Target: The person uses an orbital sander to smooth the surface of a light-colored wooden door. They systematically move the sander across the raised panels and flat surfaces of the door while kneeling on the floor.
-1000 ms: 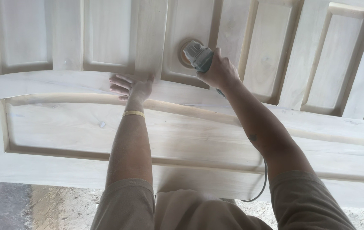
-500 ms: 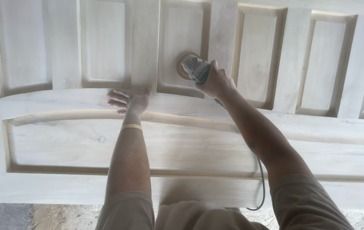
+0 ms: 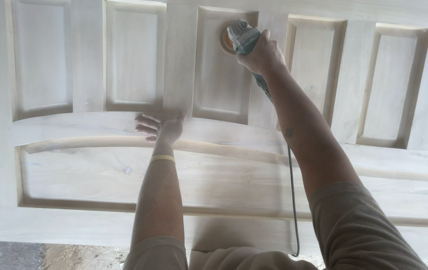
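Note:
A large pale unfinished wooden door (image 3: 74,170) with several recessed panels lies flat before me. My right hand (image 3: 261,52) grips a dusty green-grey power sander (image 3: 240,36), its round disc pressed on the upper part of a tall recessed panel (image 3: 219,75). The sander's dark cord (image 3: 291,200) trails down along my right arm. My left hand (image 3: 161,127) rests flat on the door's curved cross rail, fingers spread and pointing left. A yellow band (image 3: 162,158) circles that wrist.
The door's near edge (image 3: 49,235) runs along the bottom of the view, with rough grey ground (image 3: 14,257) below it. More recessed panels (image 3: 389,85) extend to the right and left of the sanded one.
My right hand has pushed the sander farther away, from the panel's lower end up to its top. My left hand has stayed on the rail.

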